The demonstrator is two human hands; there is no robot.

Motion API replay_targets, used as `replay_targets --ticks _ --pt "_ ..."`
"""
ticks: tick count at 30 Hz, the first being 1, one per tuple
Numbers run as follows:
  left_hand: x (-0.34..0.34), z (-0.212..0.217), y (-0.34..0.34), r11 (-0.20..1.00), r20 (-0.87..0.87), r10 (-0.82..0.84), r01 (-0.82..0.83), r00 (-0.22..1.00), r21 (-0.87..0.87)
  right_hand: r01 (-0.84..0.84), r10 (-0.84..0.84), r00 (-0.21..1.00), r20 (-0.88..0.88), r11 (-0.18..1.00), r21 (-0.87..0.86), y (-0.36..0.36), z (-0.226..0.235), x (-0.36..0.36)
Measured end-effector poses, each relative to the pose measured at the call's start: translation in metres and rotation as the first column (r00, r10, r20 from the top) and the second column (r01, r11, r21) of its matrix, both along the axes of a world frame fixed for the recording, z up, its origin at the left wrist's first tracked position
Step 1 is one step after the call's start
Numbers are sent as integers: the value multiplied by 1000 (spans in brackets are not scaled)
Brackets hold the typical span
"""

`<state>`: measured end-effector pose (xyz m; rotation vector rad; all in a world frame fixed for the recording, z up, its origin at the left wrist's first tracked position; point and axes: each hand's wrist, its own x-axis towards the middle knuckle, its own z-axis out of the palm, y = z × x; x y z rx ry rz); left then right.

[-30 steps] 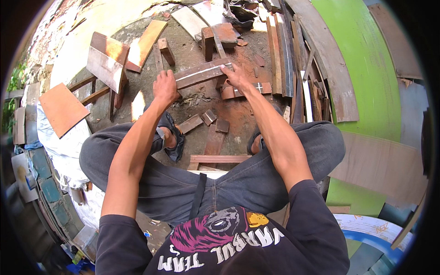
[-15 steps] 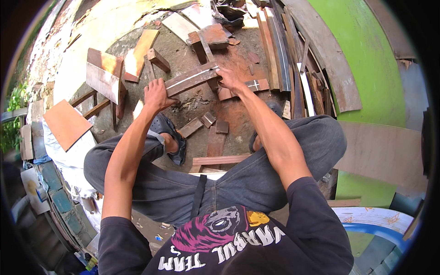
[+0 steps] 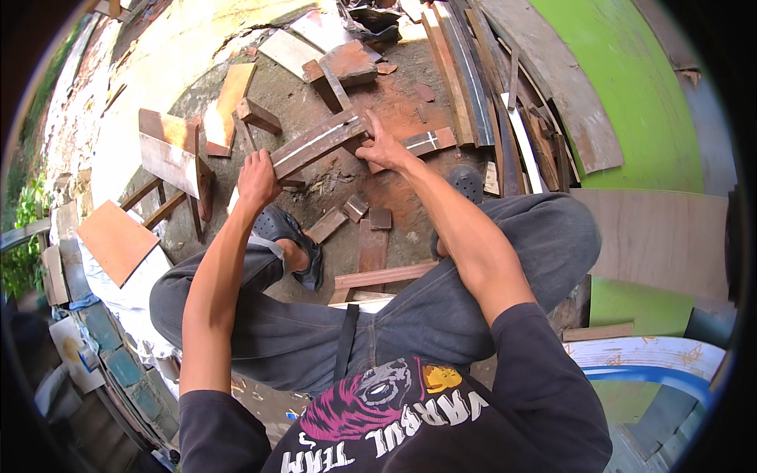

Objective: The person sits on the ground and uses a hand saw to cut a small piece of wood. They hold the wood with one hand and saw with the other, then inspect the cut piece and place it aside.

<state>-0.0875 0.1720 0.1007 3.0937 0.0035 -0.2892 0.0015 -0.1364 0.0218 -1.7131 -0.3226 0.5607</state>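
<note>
A brown wooden bar (image 3: 315, 146) with a white stripe along its top is held slantwise before me, above the ground. My left hand (image 3: 258, 180) is closed round its near left end, knuckles up. At the far right end, my right hand (image 3: 386, 147) has thumb and forefinger spread about the bar's tip; its other fingers are partly hidden. A narrow stick (image 3: 335, 85) meets the bar near that end and runs up to a wooden block (image 3: 349, 63). Just right of my right hand lies a board with a white cross mark (image 3: 428, 142).
Small wood blocks (image 3: 356, 207) and a reddish strip (image 3: 382, 276) lie between my feet. Left stands a nailed-together wooden piece (image 3: 169, 154) near an orange board (image 3: 118, 243). Long planks (image 3: 465, 75) lean at the right, beside a green panel (image 3: 635, 87).
The bar and both hands have shifted slightly left in view, along with the surroundings. My right forefinger is now straightened and apart from the thumb at the bar's end.
</note>
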Motion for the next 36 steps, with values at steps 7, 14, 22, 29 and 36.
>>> replay_targets --ticks 7,14,22,29,36 --pt "-4 7 0 1000 -35 -15 16 999 11 87 -45 990 134 943 -323 14 28 -18" --pt "1 17 -7 1000 -93 11 -9 996 20 163 -122 980 159 947 -277 12 5 -10" --pt "0 14 -6 1000 -66 -8 9 998 15 -4 16 999 35 944 -330 2 53 -4" --pt "5 31 -11 990 -168 -84 101 982 95 -19 164 949 270 883 -469 8 65 5" --pt "61 20 -47 897 -177 88 -155 980 -414 -3 119 951 287 928 -374 19 66 0"
